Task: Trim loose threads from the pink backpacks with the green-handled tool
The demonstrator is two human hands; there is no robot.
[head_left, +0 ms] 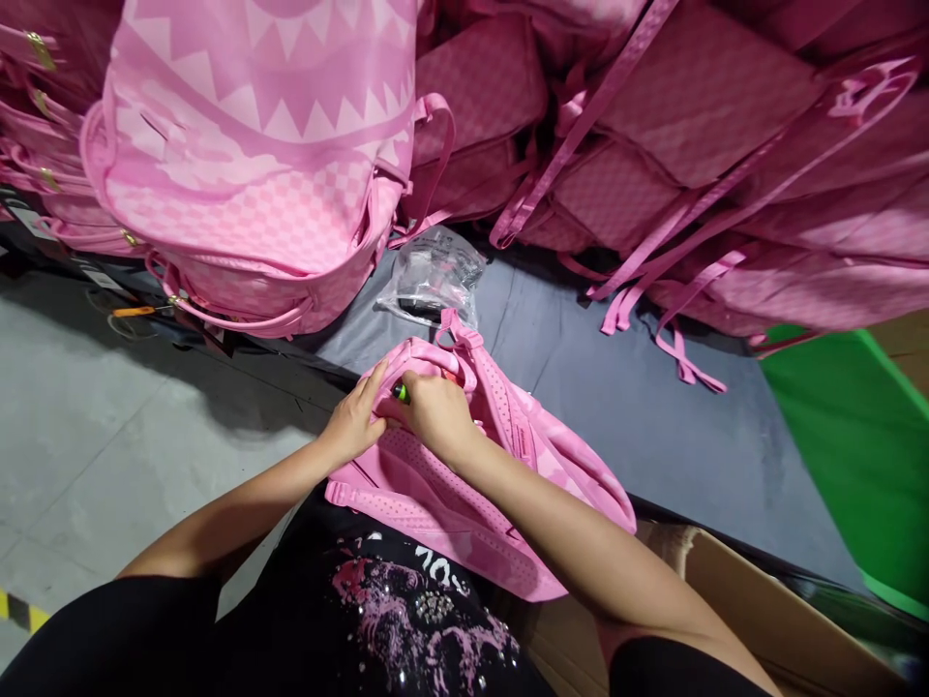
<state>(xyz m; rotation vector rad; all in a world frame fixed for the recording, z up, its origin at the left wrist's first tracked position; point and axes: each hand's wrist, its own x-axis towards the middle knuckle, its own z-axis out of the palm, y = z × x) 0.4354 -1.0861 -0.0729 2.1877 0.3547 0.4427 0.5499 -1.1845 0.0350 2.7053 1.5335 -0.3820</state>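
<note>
A pink backpack (537, 436) lies on its front against my body, its padded back panel and shoulder straps facing up. At its top end my left hand (355, 421) is closed on the edge, thumb and fingers pinching the pink fabric. My right hand (439, 416) is curled over the same end, gripping a small tool (402, 392) whose green-and-black tip sticks out. A bit of orange-red shows by its knuckles; the rest of the tool is hidden in the fist. Just beyond, a clear plastic bag (432, 276) with dark contents sits on the grey surface.
A large pink backpack (254, 194) with a zigzag pattern stands at the back left. More pink backpacks (689, 126) are piled along the far side, straps hanging onto the grey table cover (595, 387). A green panel (849, 445) and a cardboard box (755, 600) are at right.
</note>
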